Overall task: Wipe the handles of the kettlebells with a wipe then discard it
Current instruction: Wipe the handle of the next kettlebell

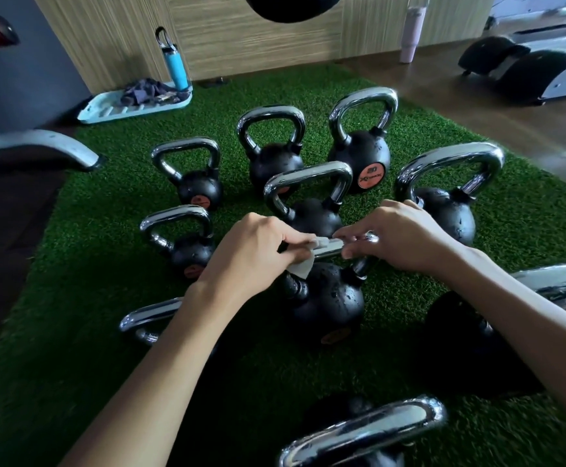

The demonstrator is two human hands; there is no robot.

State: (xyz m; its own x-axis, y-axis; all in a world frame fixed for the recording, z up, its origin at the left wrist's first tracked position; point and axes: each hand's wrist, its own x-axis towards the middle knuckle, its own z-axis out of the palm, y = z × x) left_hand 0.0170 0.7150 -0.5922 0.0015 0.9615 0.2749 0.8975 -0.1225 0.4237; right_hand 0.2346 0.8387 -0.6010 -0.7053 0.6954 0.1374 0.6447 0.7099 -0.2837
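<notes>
Head view, nearest first: at the bottom edge the chrome loop of the nearest kettlebell (364, 429) arches over the green turf (89, 348), and both bare forearms reach out above it. Just past that, the two hands meet on the centre kettlebell (328, 308), a black ball flecked with droplets that stands upright on the turf.

Its handle (330, 251) is what the next stroke depends on. The top bar runs left to right across the view, roughly square to the forearms, so any pass along it has to be a sideways one. The left hand (251, 251) is curled round the left end of the bar with the white wipe (301, 269) bunched inside its fingers. One corner of the wipe hangs below the bar and another edge pokes out toward the middle.

The right hand (399, 234) grips the right end of the same bar, fingers over the top and thumb beneath. It holds no wipe and seems only to steady the bell. A short bare stretch of chrome shows between the two hands.

The wipe is thus on the left hand's side, and the rest of the bar lies to its right. The right hand would probably have to give way for a stroke to reach that end.

Farther off, more kettlebells stand on the turf, among them the orange-labelled kettlebell (360, 153). Beyond them, a pale tray (106, 112) and a blue bottle (175, 67) sit by the wooden wall.
</notes>
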